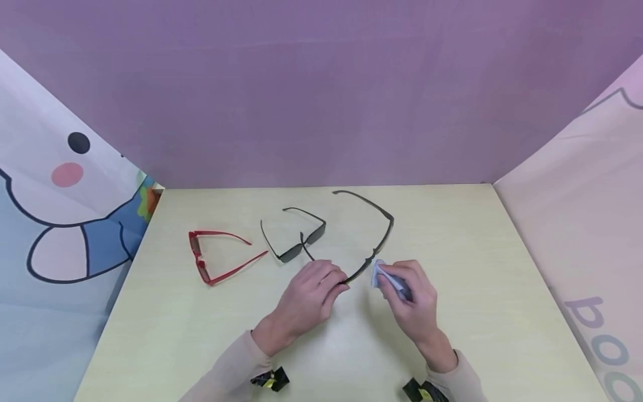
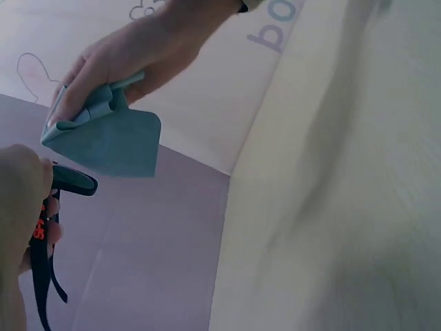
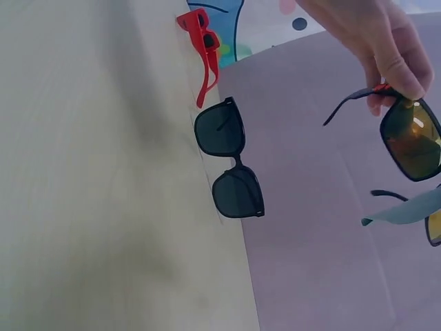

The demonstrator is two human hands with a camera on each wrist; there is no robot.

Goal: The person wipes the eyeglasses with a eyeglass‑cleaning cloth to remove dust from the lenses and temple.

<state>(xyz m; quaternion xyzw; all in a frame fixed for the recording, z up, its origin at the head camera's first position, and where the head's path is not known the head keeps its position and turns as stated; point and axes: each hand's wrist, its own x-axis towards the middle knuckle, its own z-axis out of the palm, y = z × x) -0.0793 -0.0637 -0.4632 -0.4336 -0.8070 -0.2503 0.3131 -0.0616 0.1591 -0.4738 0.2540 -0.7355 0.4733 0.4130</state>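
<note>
Dark-framed sunglasses (image 1: pixel 385 237) with amber lenses (image 3: pixel 411 143) are held up over the table, temples unfolded toward the back. My left hand (image 1: pixel 312 290) pinches them at the left hinge corner. Between the thumb and fingers of my right hand (image 1: pixel 416 301) is a folded light blue cloth (image 1: pixel 379 274), just beside the bridge and nearer lens. In the left wrist view the cloth (image 2: pixel 120 145) hangs from the right hand, close to the lens (image 2: pixel 76 181). The right wrist view shows part of the cloth (image 3: pixel 403 210) in front of the other lens; contact cannot be told.
Black sunglasses (image 1: pixel 291 253) lie unfolded on the table (image 1: pixel 502 312), just beyond my left hand. Farther left lie red-framed glasses (image 1: pixel 201 262), temples pointing right. A purple backdrop (image 1: pixel 321 100) stands behind the table, with printed cloth walls on both sides.
</note>
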